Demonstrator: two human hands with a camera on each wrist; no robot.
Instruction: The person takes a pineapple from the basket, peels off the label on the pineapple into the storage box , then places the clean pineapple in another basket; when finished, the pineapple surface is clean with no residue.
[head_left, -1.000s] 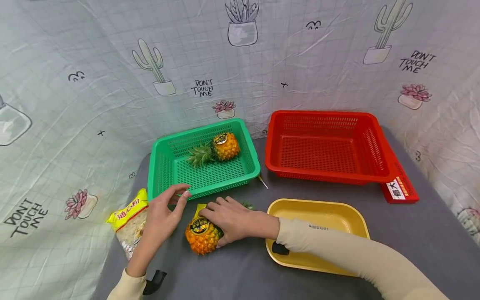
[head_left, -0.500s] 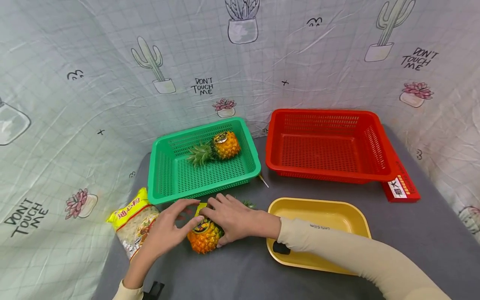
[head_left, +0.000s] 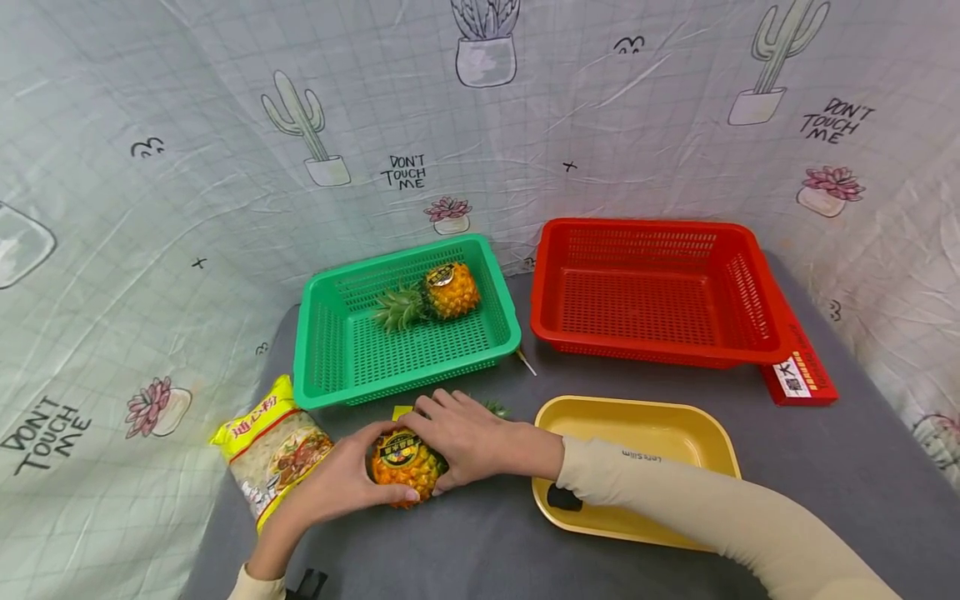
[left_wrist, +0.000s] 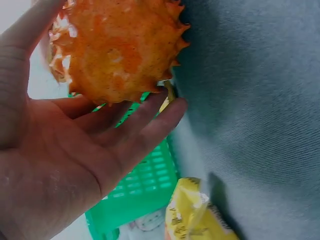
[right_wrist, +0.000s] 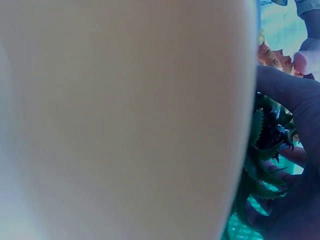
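Note:
A pineapple with a dark round label lies on the grey cloth, its base toward the left. My right hand grips it near the crown, fingers over the far side and thumb on the near side. Around the base curls my left hand, thumb at the front and fingers behind. In the left wrist view the orange pineapple base sits between thumb and fingers. Green crown leaves show beside the right palm in the right wrist view, where a pale blurred surface hides most. A second pineapple lies in the green basket.
A yellow-topped bag of pasta lies left of the left hand. Under the right forearm stands a yellow tub. The red basket is at the back right, beside a red box. A thin stick lies by the green basket.
My left hand has moved right from over the pasta bag onto the pineapple's base and now holds it, leaving more of the bag in sight. My right hand has stayed on the pineapple.

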